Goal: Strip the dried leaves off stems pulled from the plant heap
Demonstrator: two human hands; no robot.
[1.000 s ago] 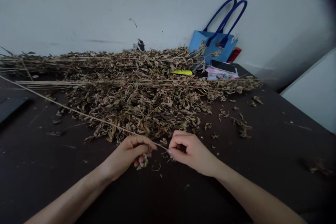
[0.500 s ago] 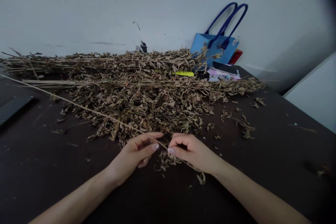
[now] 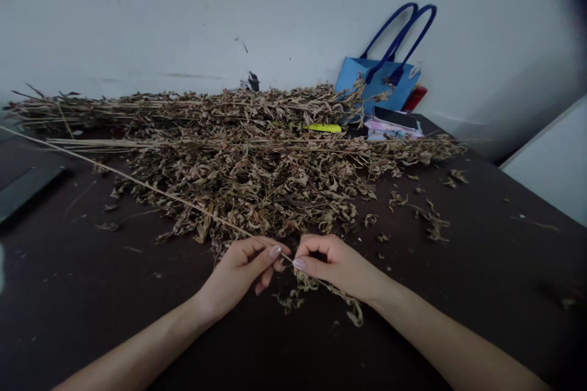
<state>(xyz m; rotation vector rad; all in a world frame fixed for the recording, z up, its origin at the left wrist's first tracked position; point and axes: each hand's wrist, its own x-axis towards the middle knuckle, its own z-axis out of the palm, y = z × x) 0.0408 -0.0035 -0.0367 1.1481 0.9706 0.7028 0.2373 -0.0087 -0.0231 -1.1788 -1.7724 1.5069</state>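
A long, thin dried plant stem [image 3: 183, 200] slants from the far left edge down to my two hands. My left hand [image 3: 247, 266] pinches it between thumb and fingers near its leafy end. Close beside it, my right hand [image 3: 332, 263] grips the same stem, with thumb and index finger pressed together. Shrivelled leaves [image 3: 305, 284] hang from the stem below my right hand. Just beyond both hands lies a wide heap of dried leaves and stalks [image 3: 257, 177].
A blue bag [image 3: 355, 73] with dark blue handles leans against the wall at the back right. A phone [image 3: 395, 117] rests near it, beside a yellow object [image 3: 324, 127]. On the left lies a dark flat object [image 3: 30, 192]. Loose leaf bits [image 3: 435, 220] are scattered on the dark table [image 3: 481, 269].
My left hand has moved slightly right, closer to my right hand, and its thumb and fingers have closed on the stem. My right hand stays nearly where it was.
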